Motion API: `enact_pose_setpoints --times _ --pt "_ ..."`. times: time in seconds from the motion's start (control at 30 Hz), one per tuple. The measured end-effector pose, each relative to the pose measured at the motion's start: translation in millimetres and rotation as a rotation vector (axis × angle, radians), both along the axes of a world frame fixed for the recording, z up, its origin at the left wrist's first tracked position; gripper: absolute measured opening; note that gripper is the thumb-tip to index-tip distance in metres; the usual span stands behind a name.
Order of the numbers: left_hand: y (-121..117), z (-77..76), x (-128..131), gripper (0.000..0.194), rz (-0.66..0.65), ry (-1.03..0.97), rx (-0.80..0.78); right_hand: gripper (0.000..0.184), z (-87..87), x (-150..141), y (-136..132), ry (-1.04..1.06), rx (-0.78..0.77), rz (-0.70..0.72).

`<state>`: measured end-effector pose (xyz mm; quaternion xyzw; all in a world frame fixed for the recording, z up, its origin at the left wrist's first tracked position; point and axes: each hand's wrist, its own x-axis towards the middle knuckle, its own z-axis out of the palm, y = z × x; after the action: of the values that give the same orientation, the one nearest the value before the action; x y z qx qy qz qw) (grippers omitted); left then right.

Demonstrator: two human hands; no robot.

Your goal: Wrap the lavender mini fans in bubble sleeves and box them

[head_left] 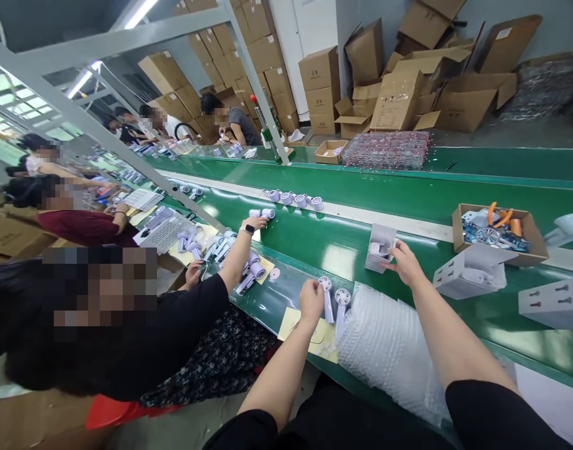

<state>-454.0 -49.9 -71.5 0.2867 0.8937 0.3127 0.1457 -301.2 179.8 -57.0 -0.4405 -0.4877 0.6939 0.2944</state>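
My left hand is curled, knuckles up, at the head of a small white handheld fan that lies on the near edge of the green conveyor belt. A second small fan lies right beside it. My right hand reaches forward and grips the edge of a small open white box standing on the belt. A stack of clear plastic trays lies between my forearms.
A co-worker in black at my left stretches a hand to white parts on the belt. More white fans ride the belt farther off. A cardboard box of parts and white cartons sit at right. Other people work along the line.
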Motion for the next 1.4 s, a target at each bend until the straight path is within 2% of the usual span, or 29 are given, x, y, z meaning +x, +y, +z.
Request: enact_pose_setpoints --times 0.07,0.13,0.17,0.23,0.3,0.4,0.5,0.57,0.67,0.73,0.77,0.83,0.9,0.97,1.0,1.1,1.2,1.33,1.4 --pt "-27 -31.5 4 0.033 0.047 -0.17 -0.162 0.052 -0.1 -2 -6 -0.032 -0.008 -0.076" --pt "-39 -54.6 13 0.039 0.031 -0.272 -0.244 0.063 1.9 0 -19 -0.085 0.003 -0.2" --pt "-40 -61.1 16 0.035 0.022 -0.293 -0.254 0.064 3.4 4 -29 -0.11 0.013 -0.262" --pt "-40 -63.2 19 0.025 0.017 -0.289 -0.237 0.056 6.4 15 -57 -0.138 0.029 -0.336" --pt "-42 -53.8 17 0.024 0.016 -0.277 -0.203 0.041 8.2 31 -95 -0.133 0.021 -0.309" --pt "-54 -28.6 20 0.03 -0.019 -0.315 -0.109 0.029 9.1 56 -160 -0.075 -0.162 -0.097" --pt "-70 -2.4 47 0.034 -0.133 -0.651 0.151 0.033 11.8 71 -218 0.145 -0.459 -0.043" --pt "-79 10.6 77 0.037 -0.296 -0.95 0.249 0.033 14.3 79 -245 0.344 -0.541 -0.114" --pt "-85 18.8 118 0.046 -0.655 -1.191 0.082 0.034 14.9 101 -274 0.469 -0.572 -0.268" --pt "-80 17.4 139 0.052 -0.807 -1.103 -0.056 0.033 12.9 126 -295 0.444 -0.566 -0.443" --pt "-74 15.2 149 0.052 -0.857 -0.957 -0.066 0.032 11.4 141 -307 0.413 -0.546 -0.523" --pt "-57 8.5 170 0.041 -1.001 -0.521 0.007 0.03 8.1 173 -333 0.314 -0.511 -0.632" --pt "-38 -1.0 194 0.024 -1.242 -0.051 0.072 0.034 4.4 201 -359 0.212 -0.531 -0.633" --pt "-20 -12.9 219 0.021 -1.497 0.289 -0.027 0.038 0.0 221 -380 0.145 -0.565 -0.58" --pt "-12 -19.2 230 0.022 -1.585 0.389 -0.113 0.039 -2.5 228 -388 0.125 -0.568 -0.561" --pt "6 -35.5 253 0.015 -1.688 0.468 -0.297 0.048 -10.3 243 -400 0.111 -0.56 -0.548" --pt "15 -38.9 257 0.015 -1.675 0.43 -0.301 0.058 -15.2 256 -394 0.178 -0.562 -0.524" --pt "14 -19.0 243 0.019 -1.579 0.382 -0.27 0.071 -10.9 265 -365 0.354 -0.562 -0.427" --pt "7 -4.4 233 0.016 -1.514 0.234 -0.227 0.067 -4.5 261 -346 0.459 -0.559 -0.371"
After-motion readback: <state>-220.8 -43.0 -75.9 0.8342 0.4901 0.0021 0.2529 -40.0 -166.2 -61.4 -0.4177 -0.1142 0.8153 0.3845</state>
